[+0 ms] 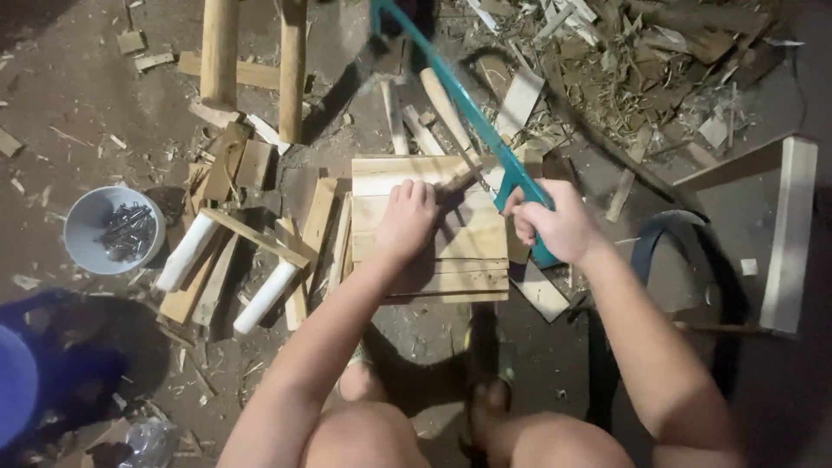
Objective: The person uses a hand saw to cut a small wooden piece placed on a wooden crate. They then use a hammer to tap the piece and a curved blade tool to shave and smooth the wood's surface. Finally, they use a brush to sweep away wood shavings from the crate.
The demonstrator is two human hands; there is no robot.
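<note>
A stack of pale wooden boards (pixel 429 227) is lying on the dirt floor in the middle of the view, just ahead of the person's knees. The left hand (pixel 405 218) is pressing down flat on the top board, fingers together and stretched forward, holding nothing. The right hand (pixel 551 227) is curling tightly around the handle of a teal-framed saw (pixel 472 113), whose long frame is running up and away to the top of the view, its near end sitting at the boards' right edge. Left of the stack, a small frame of wood strips with two white tubes (pixel 227 267) is lying among loose offcuts, and farther left a white bowl of metal screws (pixel 114 230) is sitting on the ground. Two round wooden poles (pixel 256 61) are standing at the top left. A heap of shavings and scraps (pixel 641 69) is spreading across the top right, and a long pale plank (pixel 790 230) is lying at the right edge.
</note>
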